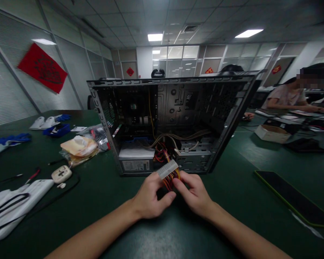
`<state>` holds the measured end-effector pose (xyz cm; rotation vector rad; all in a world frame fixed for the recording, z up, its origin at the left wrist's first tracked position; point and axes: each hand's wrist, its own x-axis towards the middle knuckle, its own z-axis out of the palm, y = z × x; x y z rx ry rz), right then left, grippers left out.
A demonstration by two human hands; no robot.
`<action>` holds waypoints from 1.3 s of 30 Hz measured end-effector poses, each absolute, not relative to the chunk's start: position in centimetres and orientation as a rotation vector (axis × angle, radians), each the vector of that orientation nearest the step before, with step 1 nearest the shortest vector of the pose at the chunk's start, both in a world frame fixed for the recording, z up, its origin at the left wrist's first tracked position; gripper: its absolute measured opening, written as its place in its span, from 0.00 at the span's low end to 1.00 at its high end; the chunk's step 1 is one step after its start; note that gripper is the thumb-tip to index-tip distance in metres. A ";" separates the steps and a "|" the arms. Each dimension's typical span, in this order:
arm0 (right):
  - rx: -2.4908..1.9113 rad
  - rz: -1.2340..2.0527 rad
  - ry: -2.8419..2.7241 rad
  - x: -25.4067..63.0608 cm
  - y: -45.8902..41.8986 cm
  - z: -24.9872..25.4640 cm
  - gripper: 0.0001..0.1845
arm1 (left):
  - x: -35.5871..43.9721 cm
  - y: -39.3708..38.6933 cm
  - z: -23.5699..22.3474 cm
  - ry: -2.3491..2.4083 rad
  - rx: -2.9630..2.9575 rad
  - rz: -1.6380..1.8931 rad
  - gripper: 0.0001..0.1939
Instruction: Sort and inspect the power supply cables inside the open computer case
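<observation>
An open computer case [175, 81] rests on its edge on the table, its inside facing me. In front of it, a wide white power connector [167, 169] hangs on a bundle of red, orange and yellow wires [169, 182]. My left hand [152, 197] curls its fingers around the connector's left end, its thumb sticking out below. On the other side, my right hand [196, 192] pinches the wires just under the connector. A smaller white plug [177, 152] dangles above. The power supply [136, 165] sits in the case's lower left.
To the left lie a white power strip [24, 207], a beige device [61, 174], a plastic bag [79, 147], a blue tray [56, 130] and gloves [13, 138]. A black mat [294, 198] and a small box [272, 133] are at right. Another person [288, 95] sits beyond.
</observation>
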<state>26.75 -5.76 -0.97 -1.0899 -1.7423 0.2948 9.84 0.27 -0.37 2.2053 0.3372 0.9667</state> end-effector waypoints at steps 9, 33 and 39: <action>-1.135 0.400 -1.654 27.2 -5.3 -1.5 0.23 | 10.0 -0.3 -0.2 0.457 2.020 1.155 0.10; -1.030 0.752 -1.370 26.7 -5.6 -3.0 0.12 | 9.5 0.6 -1.9 0.757 2.088 1.257 0.07; -1.046 0.775 -1.317 26.2 -5.7 -3.3 0.14 | 9.7 0.3 -1.9 0.728 1.848 1.206 0.07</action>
